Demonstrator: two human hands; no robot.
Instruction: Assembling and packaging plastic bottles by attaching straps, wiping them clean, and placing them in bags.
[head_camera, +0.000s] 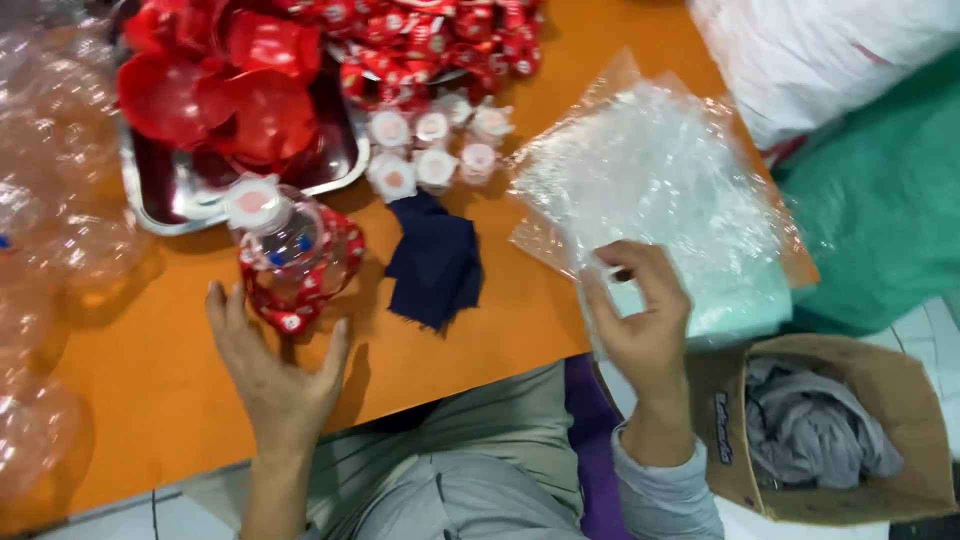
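My left hand (272, 370) rests palm-down on the orange table (150, 390), fingers spread, just below a clear plastic bottle (285, 240) that lies on its side with a white cap and a red patterned sleeve around it. My right hand (640, 320) pinches the near edge of a stack of clear plastic bags (650, 190) lying at the table's right side. A dark blue cloth (435, 262) sits between the two hands.
A steel tray (170, 195) holds red plastic pieces at the back left. Several white-capped small bottles (435, 150) and red labels (430, 40) lie behind the cloth. Clear empty bottles (50, 200) pile at the left. A cardboard box (830, 430) with grey cloth stands at right.
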